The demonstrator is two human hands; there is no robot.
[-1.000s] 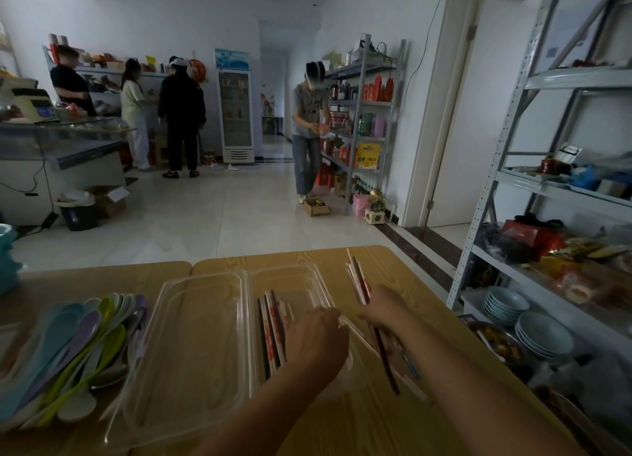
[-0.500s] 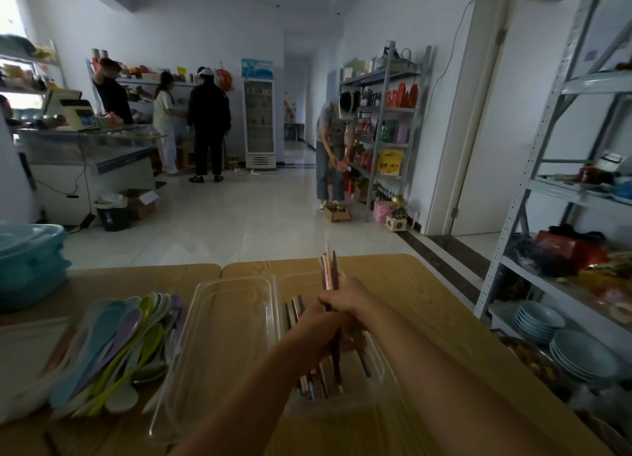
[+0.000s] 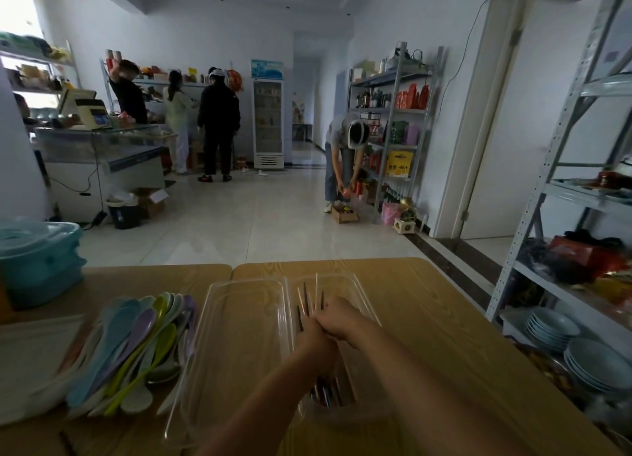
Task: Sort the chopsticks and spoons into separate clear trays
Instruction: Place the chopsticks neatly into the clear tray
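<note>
Left fingers (image 3: 317, 331), right fingers (image 3: 332, 313) around chopsticks (image 3: 324, 393)

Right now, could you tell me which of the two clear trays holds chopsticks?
The right tray, where the chopsticks lie; the left tray, next to the spoons, looks empty.

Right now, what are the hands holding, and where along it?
The left hand and right hand grip the chopsticks around their middle, over the right clear tray.

Spoons (image 3: 136, 346) on table (image 3: 427, 319), left of left tray (image 3: 239, 336); chopsticks (image 3: 305, 298) in right tray (image 3: 362, 295) alongside; bowls (image 3: 595, 363) on shelf (image 3: 533, 216) right of table.
</note>
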